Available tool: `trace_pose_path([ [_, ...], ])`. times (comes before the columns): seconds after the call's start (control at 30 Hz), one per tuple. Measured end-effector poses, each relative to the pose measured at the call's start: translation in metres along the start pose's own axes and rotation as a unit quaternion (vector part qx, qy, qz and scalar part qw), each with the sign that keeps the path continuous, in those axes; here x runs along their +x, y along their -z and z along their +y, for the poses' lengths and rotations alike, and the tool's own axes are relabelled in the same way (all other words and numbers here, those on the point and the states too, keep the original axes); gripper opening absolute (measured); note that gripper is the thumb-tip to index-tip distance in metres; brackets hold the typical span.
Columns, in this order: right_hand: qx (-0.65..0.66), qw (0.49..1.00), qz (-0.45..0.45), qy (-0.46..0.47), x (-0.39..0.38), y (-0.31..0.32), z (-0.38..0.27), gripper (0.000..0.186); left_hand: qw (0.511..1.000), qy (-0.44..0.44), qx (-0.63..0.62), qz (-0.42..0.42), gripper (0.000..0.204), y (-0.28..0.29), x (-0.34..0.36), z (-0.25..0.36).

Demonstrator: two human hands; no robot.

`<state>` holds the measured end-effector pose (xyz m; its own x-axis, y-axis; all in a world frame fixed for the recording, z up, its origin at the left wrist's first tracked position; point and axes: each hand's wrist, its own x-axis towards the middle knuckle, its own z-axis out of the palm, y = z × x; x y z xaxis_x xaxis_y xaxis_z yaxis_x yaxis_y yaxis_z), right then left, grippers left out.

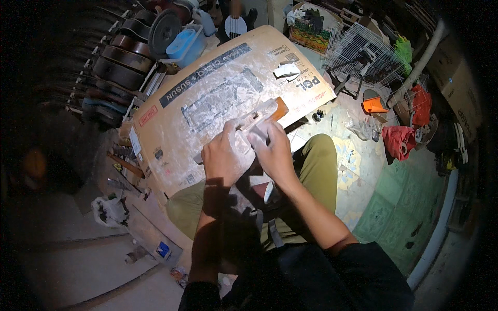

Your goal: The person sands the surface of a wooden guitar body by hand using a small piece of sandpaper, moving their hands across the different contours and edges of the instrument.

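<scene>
My left hand (224, 155) and my right hand (274, 150) both grip a dusty wooden piece (262, 114) with an orange-brown far end. It is pressed onto a large flattened cardboard sheet (171, 119) smeared with white dust. The piece lies diagonally, its far end pointing up and right. My fingers are powdered white. A sheet of sanding paper may lie under my left hand, but I cannot tell. My knees in olive trousers (319, 166) sit below the cardboard.
Dark guitar bodies (122, 59) stand stacked at the upper left. A blue plastic container (184, 44) sits behind the cardboard. A white wire rack (358, 49), an orange object (373, 103) and red bags (398, 140) lie on the right. A white pipe (441, 228) runs along the right.
</scene>
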<state>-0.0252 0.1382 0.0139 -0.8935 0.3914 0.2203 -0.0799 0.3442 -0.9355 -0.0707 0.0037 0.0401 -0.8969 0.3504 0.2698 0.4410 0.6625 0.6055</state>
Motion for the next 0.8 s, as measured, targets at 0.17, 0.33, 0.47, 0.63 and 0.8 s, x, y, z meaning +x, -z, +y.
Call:
trace_pose_path([
  [0.17, -0.015, 1.0, 0.004, -0.001, 0.0, -0.002, -0.005, 0.017, 1.0, 0.006, -0.002, -0.007, 0.046, -0.002, 0.003, -0.009],
  [0.33, -0.016, 0.999, 0.02, 0.023, 0.006, 0.0, -0.005, 0.02, 1.0, 0.016, -0.024, -0.013, 0.042, 0.004, 0.005, 0.011],
  [0.47, -0.017, 1.0, 0.008, -0.004, -0.006, 0.002, -0.003, 0.02, 1.0, 0.007, -0.004, 0.001, 0.041, 0.001, 0.001, 0.006],
  [0.63, -0.034, 0.999, 0.003, 0.025, 0.003, -0.002, 0.002, 0.019, 1.0, 0.013, -0.014, -0.016, 0.046, 0.0, 0.0, 0.001],
  [0.8, -0.056, 0.998, 0.006, 0.012, 0.007, 0.0, -0.004, 0.019, 1.0, 0.006, 0.001, 0.001, 0.046, -0.002, -0.006, 0.005],
])
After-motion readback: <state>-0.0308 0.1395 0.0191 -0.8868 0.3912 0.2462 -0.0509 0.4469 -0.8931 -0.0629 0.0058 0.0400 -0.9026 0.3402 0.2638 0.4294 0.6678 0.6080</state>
